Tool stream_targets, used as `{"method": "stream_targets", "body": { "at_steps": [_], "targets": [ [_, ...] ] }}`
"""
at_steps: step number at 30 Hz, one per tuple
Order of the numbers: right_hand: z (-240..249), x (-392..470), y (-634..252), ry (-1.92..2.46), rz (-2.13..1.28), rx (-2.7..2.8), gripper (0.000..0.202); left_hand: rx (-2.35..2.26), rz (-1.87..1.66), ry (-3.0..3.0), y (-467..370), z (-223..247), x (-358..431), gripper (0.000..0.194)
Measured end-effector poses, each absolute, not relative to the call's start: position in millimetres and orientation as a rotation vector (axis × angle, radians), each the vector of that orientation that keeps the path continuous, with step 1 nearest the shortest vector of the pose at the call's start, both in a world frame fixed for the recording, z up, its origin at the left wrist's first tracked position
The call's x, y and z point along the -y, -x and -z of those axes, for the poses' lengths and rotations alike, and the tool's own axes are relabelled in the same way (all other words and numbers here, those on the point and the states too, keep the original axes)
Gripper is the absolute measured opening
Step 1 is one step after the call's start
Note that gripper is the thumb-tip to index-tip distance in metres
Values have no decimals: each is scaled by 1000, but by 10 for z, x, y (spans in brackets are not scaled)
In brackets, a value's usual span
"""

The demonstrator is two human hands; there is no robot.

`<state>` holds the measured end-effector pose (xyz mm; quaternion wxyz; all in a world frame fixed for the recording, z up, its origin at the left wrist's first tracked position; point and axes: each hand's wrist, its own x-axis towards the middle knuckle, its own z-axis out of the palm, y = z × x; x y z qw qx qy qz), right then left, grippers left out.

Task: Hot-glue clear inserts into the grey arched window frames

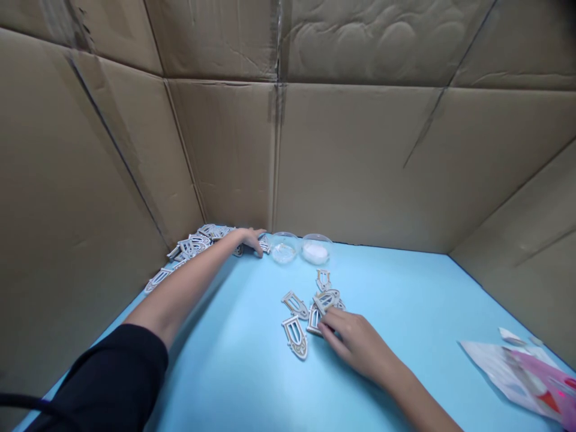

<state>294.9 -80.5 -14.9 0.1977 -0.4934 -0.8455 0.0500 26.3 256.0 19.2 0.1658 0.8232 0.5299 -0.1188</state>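
Note:
At the far end of the pile along the left wall, my left hand reaches over some small white cut-out pieces, thumb and fingers apart. My right hand is closed at the fingertips on a white arch-shaped piece with gold-brown trim, in a small heap mid-table. Its fingertips are partly hidden. Around it lie similar arch-shaped pieces: one nearest me, another to the left, and one at the back.
Two clear round dishes stand by the back cardboard wall; the right-hand dish holds something white. A pile of white cut-outs runs along the left wall. White and pink packaging lies on the blue table at right.

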Motion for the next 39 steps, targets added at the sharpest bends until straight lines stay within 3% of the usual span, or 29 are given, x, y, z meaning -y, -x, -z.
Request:
{"method": "stream_targets", "body": {
  "at_steps": [6, 12, 16, 21, 24, 29, 33, 39],
  "targets": [
    [146, 787, -2966, 1369, -142, 2360, 28, -1597, 310, -2249, -390, -229, -2409, 50],
    [144, 772, -3022, 1398, -179, 2340, 30, -1535, 32, -2226, -189, -325, -2021, 41],
    [94, 764, -3065, 1402, -275, 2221, 33, -1491, -219, -2172, 54, -467, -1494, 53],
    [-82, 906, -2793, 1311, -627, 1958, 22, -1160, -375, -2028, -49, -406, -447, 51],
    [-134, 1003, -2562, 1270, -903, 1842, 28, -985, -393, -1951, -289, -272, 74, 51],
    [-57, 1074, -2518, 1361, -1009, 1649, 24, -787, -491, -1669, -544, -127, 360, 53],
    [42, 1141, -2590, 1379, -1138, 1511, 35, -707, -476, -1553, -616, -29, 386, 54],
    [219, 1197, -2776, 1398, -1455, 1165, 69, -691, -414, -1451, -565, 170, 296, 58]
  ]
}}
